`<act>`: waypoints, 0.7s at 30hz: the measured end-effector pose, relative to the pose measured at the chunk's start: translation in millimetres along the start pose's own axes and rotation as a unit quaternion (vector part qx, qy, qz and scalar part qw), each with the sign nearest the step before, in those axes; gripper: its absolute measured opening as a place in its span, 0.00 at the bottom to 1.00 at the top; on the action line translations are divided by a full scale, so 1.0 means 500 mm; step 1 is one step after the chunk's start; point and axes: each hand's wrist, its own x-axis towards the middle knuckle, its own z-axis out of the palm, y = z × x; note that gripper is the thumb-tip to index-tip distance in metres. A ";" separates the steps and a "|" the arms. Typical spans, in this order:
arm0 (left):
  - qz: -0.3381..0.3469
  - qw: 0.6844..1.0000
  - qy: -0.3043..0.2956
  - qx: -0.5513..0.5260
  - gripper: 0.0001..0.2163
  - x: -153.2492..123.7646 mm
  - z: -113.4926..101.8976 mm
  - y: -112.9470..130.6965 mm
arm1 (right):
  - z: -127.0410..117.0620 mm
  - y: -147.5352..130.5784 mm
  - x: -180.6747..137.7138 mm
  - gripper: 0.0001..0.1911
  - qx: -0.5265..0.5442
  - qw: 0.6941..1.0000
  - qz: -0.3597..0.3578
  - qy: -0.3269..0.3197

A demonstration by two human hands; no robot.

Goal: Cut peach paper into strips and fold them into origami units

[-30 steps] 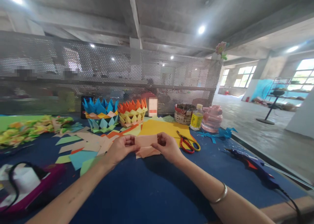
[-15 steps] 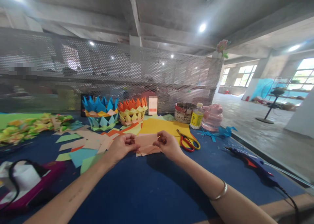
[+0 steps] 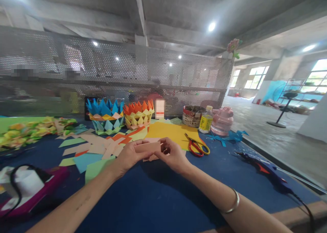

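Note:
Between my two hands is a small peach-coloured paper strip [image 3: 148, 147], folded lengthwise. My left hand [image 3: 131, 154] is closed on its left end, thumb in front and fingers behind. My right hand [image 3: 173, 154] pinches the right end with a bracelet on that wrist. More peach paper [image 3: 153, 157] lies on the table just below the strip, partly hidden by my fingers. Behind my hands a yellow sheet [image 3: 166, 131] is spread out, and red-and-yellow-handled scissors [image 3: 196, 147] rest on its right edge.
Loose coloured paper pieces [image 3: 84, 161] lie to the left. Behind stand a blue folded-paper basket [image 3: 106, 115], an orange-and-yellow one [image 3: 138, 114], a woven basket [image 3: 191, 117], a yellow-labelled bottle [image 3: 205, 120] and a pink jug [image 3: 222, 122]. A corded glue gun [image 3: 265, 171] lies at right.
The paper in my hands has gone from a taller sheet to a narrower folded strip. My hands have come slightly closer together.

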 end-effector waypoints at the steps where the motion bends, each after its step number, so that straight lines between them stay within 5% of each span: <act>1: 0.004 1.000 0.003 0.000 0.22 0.001 0.000 -0.001 | 0.000 0.000 -0.001 0.15 -0.001 1.000 -0.001 -0.007; 21: 0.006 0.999 0.016 0.032 0.15 0.015 -0.040 -0.003 | -0.020 0.006 0.012 0.16 -0.007 0.999 0.030 0.015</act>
